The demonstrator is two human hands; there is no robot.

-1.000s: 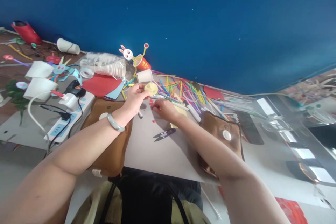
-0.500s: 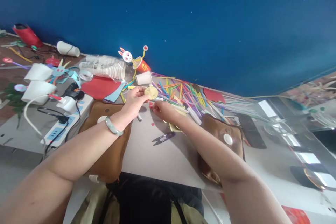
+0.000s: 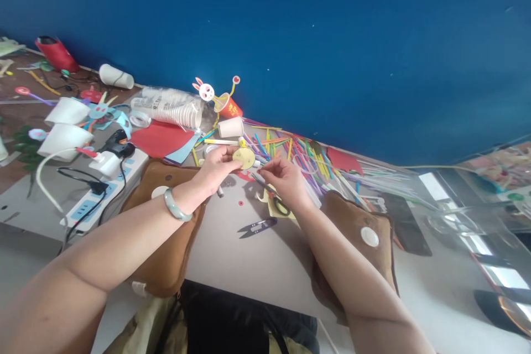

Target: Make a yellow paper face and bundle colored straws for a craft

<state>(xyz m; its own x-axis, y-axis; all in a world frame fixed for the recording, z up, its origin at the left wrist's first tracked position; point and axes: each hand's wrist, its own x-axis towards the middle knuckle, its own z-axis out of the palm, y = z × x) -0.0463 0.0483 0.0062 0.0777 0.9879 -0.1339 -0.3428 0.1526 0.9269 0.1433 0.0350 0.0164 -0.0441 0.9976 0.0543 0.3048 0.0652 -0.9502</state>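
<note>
My left hand (image 3: pixel 218 168) pinches a round yellow paper disc (image 3: pixel 244 158) by its left edge and holds it up above the table. Close to the disc's right side is my right hand (image 3: pixel 286 180), thumb and fingers closed together; a small pale tip shows at them, too small to name. Beneath the right hand lie scissors (image 3: pixel 282 208) with dark and yellow handles, partly hidden, on yellow paper (image 3: pixel 271 207). Nearer to me rest dark thread snips (image 3: pixel 258 227). A tiny red piece (image 3: pixel 241 203) is on the tabletop.
Colourful straws (image 3: pixel 290 149) spread along the blue wall. A rabbit-face figure stands in a red cup (image 3: pixel 232 106), near bagged paper cups (image 3: pixel 174 110). Brown cushions (image 3: pixel 161 249) lie on both sides. At left is a power strip (image 3: pixel 103 188) with cables.
My right hand has lifted and moved right, away from the table and small red item near its fingers, uncovering the scissors. My left hand still holds the disc, tilted slightly differently.
</note>
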